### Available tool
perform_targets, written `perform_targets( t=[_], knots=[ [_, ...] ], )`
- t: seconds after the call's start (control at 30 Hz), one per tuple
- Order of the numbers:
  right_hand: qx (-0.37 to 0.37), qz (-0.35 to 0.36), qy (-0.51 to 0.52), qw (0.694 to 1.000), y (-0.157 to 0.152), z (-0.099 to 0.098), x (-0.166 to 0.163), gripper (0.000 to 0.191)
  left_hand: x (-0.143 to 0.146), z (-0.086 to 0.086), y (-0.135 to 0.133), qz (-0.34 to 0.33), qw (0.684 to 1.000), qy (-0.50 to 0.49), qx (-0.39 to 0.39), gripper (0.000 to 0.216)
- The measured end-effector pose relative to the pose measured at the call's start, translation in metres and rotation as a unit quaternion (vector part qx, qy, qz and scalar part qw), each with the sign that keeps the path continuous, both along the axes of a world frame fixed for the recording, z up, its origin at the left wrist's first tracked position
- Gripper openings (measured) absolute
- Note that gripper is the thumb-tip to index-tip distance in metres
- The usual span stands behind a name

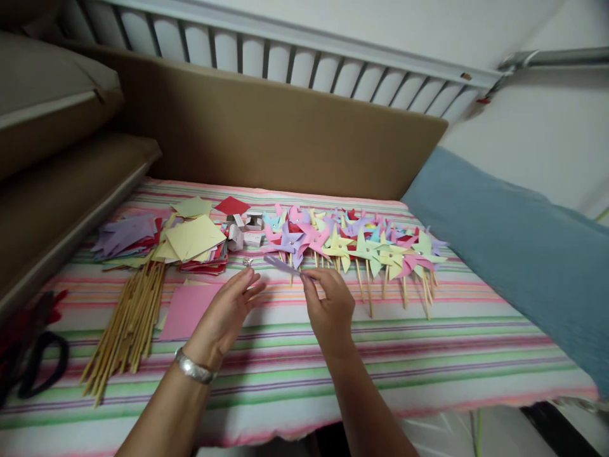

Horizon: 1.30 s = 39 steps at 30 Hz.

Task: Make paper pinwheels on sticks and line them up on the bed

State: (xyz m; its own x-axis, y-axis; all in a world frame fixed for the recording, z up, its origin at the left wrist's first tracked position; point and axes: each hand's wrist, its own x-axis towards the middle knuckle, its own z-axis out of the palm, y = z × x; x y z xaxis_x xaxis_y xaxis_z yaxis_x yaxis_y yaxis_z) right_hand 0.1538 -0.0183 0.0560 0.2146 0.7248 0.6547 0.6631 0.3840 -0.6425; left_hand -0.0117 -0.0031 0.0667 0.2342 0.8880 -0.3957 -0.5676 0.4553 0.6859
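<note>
My right hand [330,308] pinches a thin purple paper piece [280,264], seen nearly edge-on, so its exact shape cannot be made out. My left hand [228,308], with a silver bracelet at the wrist, hovers to the left with fingers apart and nothing in them. Just beyond its fingertips lies a little heap of shiny metal pieces [247,261], too small to name. A pink paper square [188,311] lies flat, partly behind the left wrist. Finished-looking paper pinwheels [368,250] on sticks lie in a row beyond my right hand.
Wooden sticks [126,330] lie bundled at left, below stacked coloured paper squares [195,238] and cut purple papers [126,235]. Small open boxes [252,239] stand behind the metal pieces. Dark-handled scissors [42,362] are at far left. A brown board [285,133] closes off the back.
</note>
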Motion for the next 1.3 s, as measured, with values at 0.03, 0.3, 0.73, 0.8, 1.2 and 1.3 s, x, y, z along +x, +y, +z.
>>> perform_targets(
  t=[0.03,0.3,0.73,0.8,1.2,1.3],
  knots=[
    [0.019,-0.005,-0.047,0.999,-0.001,0.0,0.0,0.012,0.001,0.002,-0.002,-0.011,1.0,-0.02,-0.008,0.022],
    [0.006,0.12,-0.172,0.978,-0.01,-0.011,-0.027,0.018,0.003,0.001,0.004,0.001,0.989,-0.142,-0.043,0.016],
    [-0.08,0.199,-0.064,0.975,-0.005,-0.017,-0.033,0.016,0.0,-0.017,0.012,0.133,0.99,-0.044,-0.028,0.011],
    [-0.114,0.188,-0.004,0.975,-0.005,-0.015,-0.034,0.012,0.003,-0.018,0.01,0.128,0.992,-0.021,-0.002,0.015],
    [-0.256,0.11,0.186,0.942,0.0,-0.016,-0.03,0.008,0.016,-0.023,0.003,0.107,0.991,0.068,0.032,0.03],
    [-0.274,0.113,0.183,0.937,0.0,-0.013,-0.028,0.01,0.018,-0.023,0.003,0.099,0.992,0.073,0.036,0.031]
  ],
)
